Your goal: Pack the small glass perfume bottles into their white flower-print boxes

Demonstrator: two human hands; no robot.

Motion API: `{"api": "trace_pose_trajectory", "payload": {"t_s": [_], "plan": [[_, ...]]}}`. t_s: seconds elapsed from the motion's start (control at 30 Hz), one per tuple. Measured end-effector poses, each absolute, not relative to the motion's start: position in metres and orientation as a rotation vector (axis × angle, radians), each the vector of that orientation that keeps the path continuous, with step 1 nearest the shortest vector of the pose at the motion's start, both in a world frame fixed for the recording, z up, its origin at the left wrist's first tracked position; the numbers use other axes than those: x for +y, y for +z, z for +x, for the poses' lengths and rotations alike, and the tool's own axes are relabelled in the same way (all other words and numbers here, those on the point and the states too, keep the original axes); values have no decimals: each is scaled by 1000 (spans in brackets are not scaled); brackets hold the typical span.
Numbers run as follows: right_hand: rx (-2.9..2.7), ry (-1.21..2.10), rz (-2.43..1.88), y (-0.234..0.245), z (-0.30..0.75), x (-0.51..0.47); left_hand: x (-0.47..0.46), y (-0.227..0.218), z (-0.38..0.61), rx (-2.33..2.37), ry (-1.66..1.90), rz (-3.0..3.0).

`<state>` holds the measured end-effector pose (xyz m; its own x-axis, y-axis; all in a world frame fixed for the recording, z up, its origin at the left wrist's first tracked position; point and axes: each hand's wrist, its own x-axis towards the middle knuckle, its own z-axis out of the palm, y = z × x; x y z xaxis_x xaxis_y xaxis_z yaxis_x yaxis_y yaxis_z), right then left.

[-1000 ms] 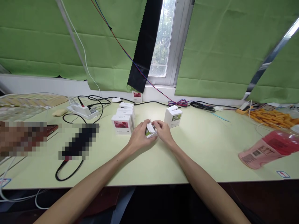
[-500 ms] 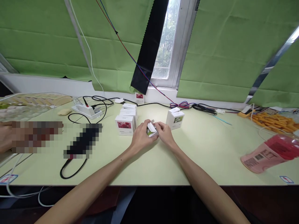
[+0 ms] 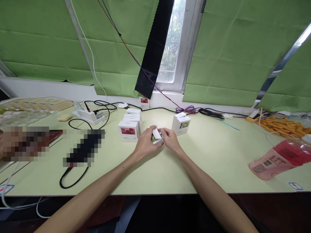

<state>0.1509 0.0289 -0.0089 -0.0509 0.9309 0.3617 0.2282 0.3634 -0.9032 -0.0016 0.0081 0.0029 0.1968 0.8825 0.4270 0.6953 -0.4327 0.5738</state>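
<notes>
My left hand (image 3: 146,142) is wrapped around a small white carton (image 3: 155,133) with a green picture on its side. The carton is tilted, and a white flap stands up at its top. At the carton's right end, my right hand (image 3: 170,139) has its fingertips pinched together; whatever lies between them is too small to make out. Left of my hands stands a row of white cartons (image 3: 128,131) with a red picture on the front one. Just beyond my right hand are more white cartons (image 3: 184,126), the nearer showing a green and white picture.
A blurred dark object (image 3: 84,149) with a black cable lies to the left, near another person's hand (image 3: 12,144). Behind it sits a power strip (image 3: 88,116). A pink bottle (image 3: 269,161) and a pile of orange pieces (image 3: 282,126) are at the right. Cables run along the back.
The view has shifted slightly. My hands stay on the carton with only small finger movements. At the far left, the other person's hand has moved left, showing more of a reddish object.
</notes>
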Motion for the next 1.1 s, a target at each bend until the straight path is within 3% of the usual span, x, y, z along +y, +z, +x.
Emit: {"api": "trace_pose_trajectory", "payload": {"t_s": [1.1], "plan": [[-1600, 776, -1099, -6, 151, 26, 6, 6, 0, 1483, 1058, 2230]]}}
